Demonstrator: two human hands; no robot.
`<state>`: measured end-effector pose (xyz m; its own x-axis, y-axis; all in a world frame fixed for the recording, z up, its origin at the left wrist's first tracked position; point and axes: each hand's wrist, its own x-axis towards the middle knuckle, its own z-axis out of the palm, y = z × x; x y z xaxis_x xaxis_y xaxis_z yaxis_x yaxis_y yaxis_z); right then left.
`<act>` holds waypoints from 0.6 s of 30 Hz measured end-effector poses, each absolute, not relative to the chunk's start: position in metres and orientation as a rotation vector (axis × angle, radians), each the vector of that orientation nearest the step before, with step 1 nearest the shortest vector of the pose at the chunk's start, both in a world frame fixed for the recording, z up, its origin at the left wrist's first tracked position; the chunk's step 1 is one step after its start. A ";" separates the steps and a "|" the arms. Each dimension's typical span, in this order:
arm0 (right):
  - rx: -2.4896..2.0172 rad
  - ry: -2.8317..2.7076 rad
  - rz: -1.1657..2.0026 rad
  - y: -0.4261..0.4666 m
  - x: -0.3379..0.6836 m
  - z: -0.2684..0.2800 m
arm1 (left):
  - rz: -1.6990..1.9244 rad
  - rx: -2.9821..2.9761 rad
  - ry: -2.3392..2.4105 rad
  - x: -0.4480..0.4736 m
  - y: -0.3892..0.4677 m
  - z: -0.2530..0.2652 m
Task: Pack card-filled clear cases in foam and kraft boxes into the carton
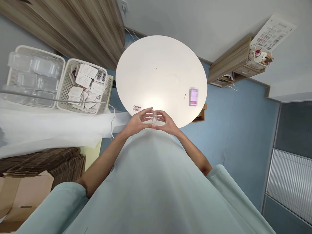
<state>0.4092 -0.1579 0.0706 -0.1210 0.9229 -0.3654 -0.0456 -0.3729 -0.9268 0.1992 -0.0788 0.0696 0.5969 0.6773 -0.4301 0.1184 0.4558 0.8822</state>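
Observation:
Between my two hands, at the near edge of the round white table, is a small clear plastic case. My left hand grips its left side, with the thumb below and the fingers above. From the right, the fingers and thumb of my right hand close on the same case. Whether anything lies inside it is too small to tell. Just beyond my left hand, a small set of dark, shiny pieces in two rows lies on the tabletop.
A phone lies on the table's right side, near a small dark mark. To the left stand a basket of clear plastic boxes and a basket of white cards. Folded cardboard is stacked below them. A wooden cabinet stands right.

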 end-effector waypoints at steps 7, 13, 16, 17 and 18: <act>-1.363 -1.013 1.623 -0.159 0.400 0.069 | 0.412 1.052 0.881 0.188 -0.081 0.066; -1.379 -1.029 1.622 -0.156 0.395 0.069 | 0.397 1.080 0.868 0.182 -0.077 0.072; -1.378 -1.057 1.608 -0.157 0.393 0.070 | 0.385 1.102 0.882 0.179 -0.076 0.076; -1.376 -1.063 1.607 -0.157 0.392 0.070 | 0.379 1.113 0.884 0.178 -0.076 0.077; -1.373 -1.066 1.607 -0.158 0.392 0.070 | 0.373 1.123 0.884 0.178 -0.076 0.079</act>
<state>0.3919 -0.1579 0.0704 -0.1379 0.9225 -0.3606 -0.0268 -0.3674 -0.9297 0.1776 -0.0764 0.0786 0.6173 0.6640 -0.4219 0.1613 0.4181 0.8940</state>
